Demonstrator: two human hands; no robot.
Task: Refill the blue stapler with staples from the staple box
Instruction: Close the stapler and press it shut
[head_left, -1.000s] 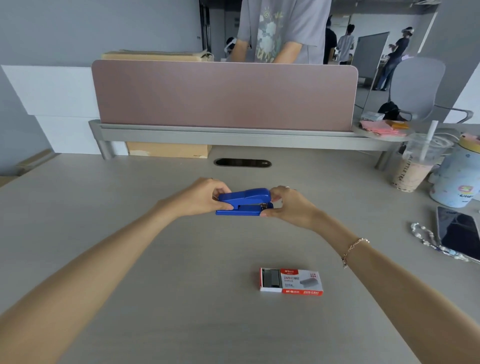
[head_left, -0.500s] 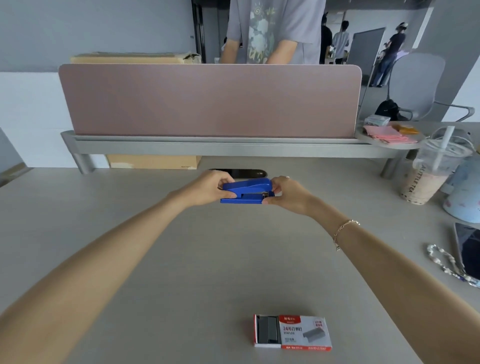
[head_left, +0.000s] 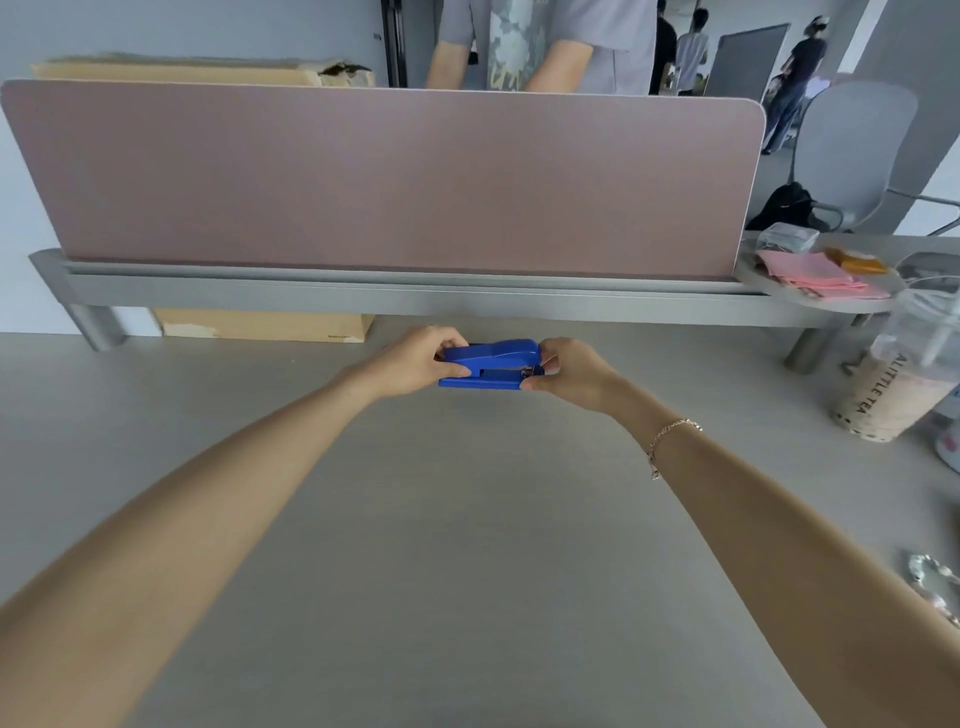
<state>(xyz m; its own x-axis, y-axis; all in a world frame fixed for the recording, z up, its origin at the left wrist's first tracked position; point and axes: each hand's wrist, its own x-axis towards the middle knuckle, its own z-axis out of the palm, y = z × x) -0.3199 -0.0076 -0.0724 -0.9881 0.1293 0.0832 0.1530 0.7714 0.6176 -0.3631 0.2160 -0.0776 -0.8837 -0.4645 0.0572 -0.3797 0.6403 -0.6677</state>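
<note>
Head view. The blue stapler (head_left: 491, 364) is held lengthwise between both hands above the far part of the grey worktop (head_left: 467, 545), just in front of the grey rail (head_left: 415, 299) that carries the pink divider panel (head_left: 389, 176). The left hand (head_left: 415, 364) is closed around the stapler's left end, thumb on its near face and fingers curled over the top. The right hand (head_left: 566, 371) pinches the stapler's right end, thumb beneath the base and fingers over the top; a thin chain bracelet (head_left: 670, 439) circles that wrist. The stapler's upper arm lies down on its base, with a dark slot visible along the near side. Whether the base touches the worktop cannot be told. To the right of the stapler, near the worktop's edge, stands a clear plastic cup (head_left: 898, 384) of milky tea with a straw. Behind the cup, at the right end of the rail, pink papers (head_left: 815, 273) lie on a small round shelf. To the left of the stapler, under the rail, rests a flat cardboard box (head_left: 260, 326). Beyond the panel stands a person in a grey shirt (head_left: 545, 47).
</note>
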